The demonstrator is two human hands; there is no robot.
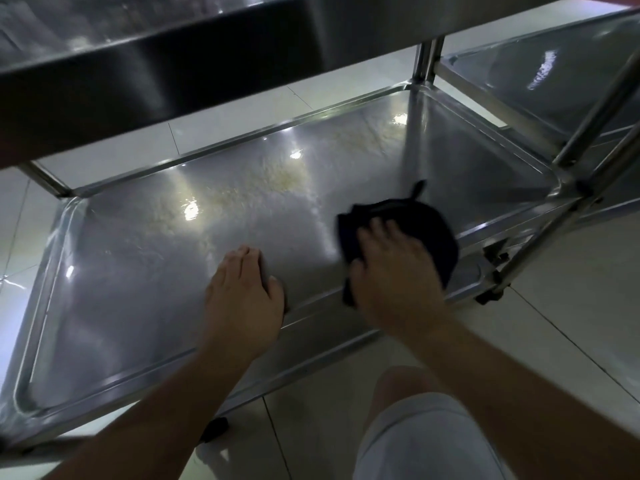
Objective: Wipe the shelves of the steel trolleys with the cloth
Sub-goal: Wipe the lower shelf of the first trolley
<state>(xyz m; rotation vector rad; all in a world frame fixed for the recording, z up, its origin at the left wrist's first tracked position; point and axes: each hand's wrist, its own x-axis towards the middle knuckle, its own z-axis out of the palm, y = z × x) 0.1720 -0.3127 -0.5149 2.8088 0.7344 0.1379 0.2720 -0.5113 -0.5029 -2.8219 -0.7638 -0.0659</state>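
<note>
Dark crumpled cloth (420,230) lying on smeared steel trolley shelf (138,271), near its right end

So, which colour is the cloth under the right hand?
Black or very dark; the cloth shows in the head view.

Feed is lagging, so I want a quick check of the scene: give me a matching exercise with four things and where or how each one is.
Things:
1. cloth
2. left hand
3. yellowish smear
4. second trolley

States:
A. flat on the bare steel of the lower shelf, holding nothing
B. far part of the shelf, beyond both hands
C. dark, pressed down under the right hand
D. standing at the right, beyond the corner post

Pairs: 1-C, 2-A, 3-B, 4-D
</note>
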